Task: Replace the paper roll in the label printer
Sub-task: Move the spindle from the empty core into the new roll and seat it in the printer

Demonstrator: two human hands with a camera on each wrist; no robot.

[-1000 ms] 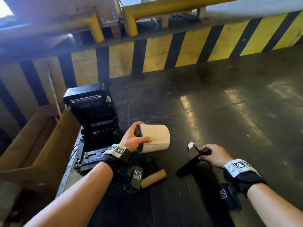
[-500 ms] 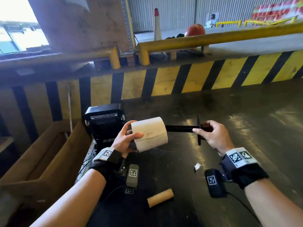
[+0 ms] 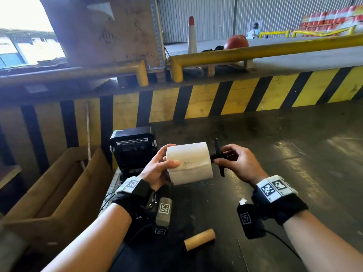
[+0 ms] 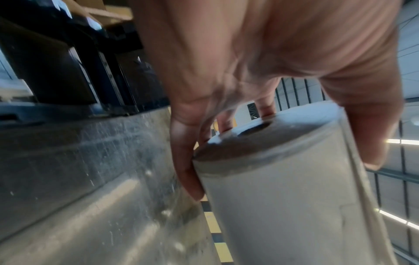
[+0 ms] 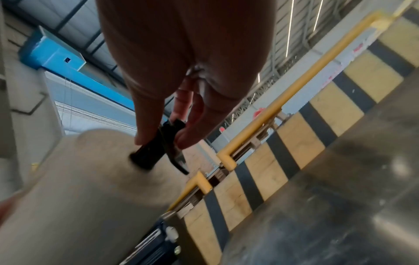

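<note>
Nearest, an empty cardboard core lies on the dark tabletop, below both hands. Above it, the left hand grips a white paper roll, fingers curled around its end. The right hand pinches a black spindle entering the roll's other end. Beyond the left fingers sits the black label printer.

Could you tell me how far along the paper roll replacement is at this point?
Done: the empty cardboard core lies on the table and the label printer stands open. In hand: the left hand grips the new paper roll while the right hand pinches the black spindle, partly pushed into its core. Left: seat the roll in the printer and shut the lid.
</note>
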